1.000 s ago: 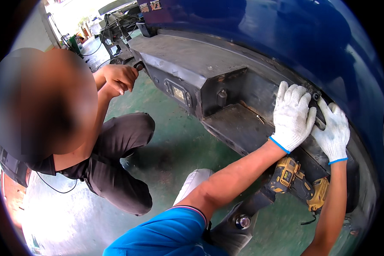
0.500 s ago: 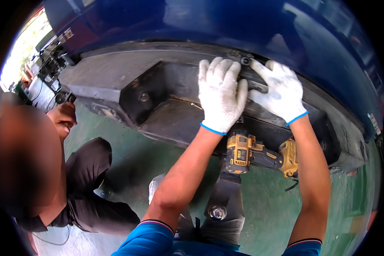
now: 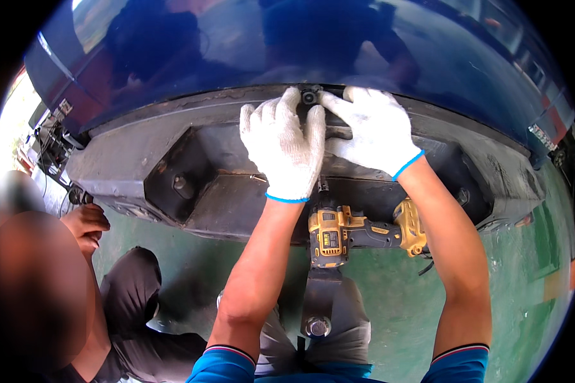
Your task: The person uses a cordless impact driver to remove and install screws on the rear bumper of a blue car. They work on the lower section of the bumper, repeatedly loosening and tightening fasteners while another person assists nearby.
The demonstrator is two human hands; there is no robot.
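Both my hands wear white knit gloves with blue cuffs. A small round black part (image 3: pixel 309 97), like a lens with a ring, sits in the gap between the blue vehicle panel (image 3: pixel 236 54) and the dark bumper (image 3: pixel 121 153). My left hand (image 3: pixel 282 143) lies over the bumper's upper edge, thumb apart, index fingertip at the part's left side. From the right, my right hand (image 3: pixel 374 131) reaches its index finger to the part's other side, thumb spread below. Below my hands, a yellow and black cordless impact wrench (image 3: pixel 329 236) rests at the bumper recess; neither hand touches it.
A tow bar (image 3: pixel 322 297) with a shiny round metal end (image 3: pixel 318 327) juts toward me between my legs. At left, another person's hand (image 3: pixel 85 226) is near the bumper corner, with their bent knee (image 3: pixel 131 281) below. The floor (image 3: pixel 390 306) is green.
My view has shifted right, so the bumper, wrench and hands appear farther left. My left index fingertip has moved up to the round part. The right hand keeps its place beside it.
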